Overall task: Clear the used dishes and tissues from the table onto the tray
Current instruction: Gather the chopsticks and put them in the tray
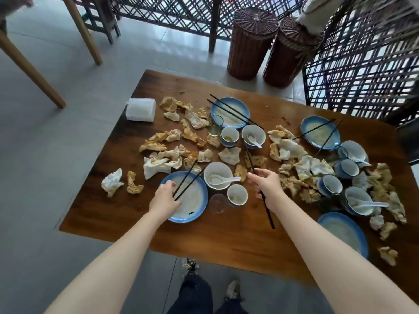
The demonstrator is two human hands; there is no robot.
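While each grip [164,198] [264,184] holds two chopsticks [186,180] [268,214], four blue plates [192,200] [223,107] [317,134] [344,232] lie about.

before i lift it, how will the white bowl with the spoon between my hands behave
The bowl looks glazed, so probably rigid, breakable and slippery. Its spoon lies loose, handle over the rim, so tilting may spill it.

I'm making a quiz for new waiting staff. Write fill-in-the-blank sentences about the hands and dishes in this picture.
1. The right hand grips black chopsticks over the brown wooden ____.
2. The left hand pinches a second black pair lying on the blue-rimmed round ____.
3. A white plastic spoon rests in the white round ____ between the hands.
Missing words: table, plate, bowl.
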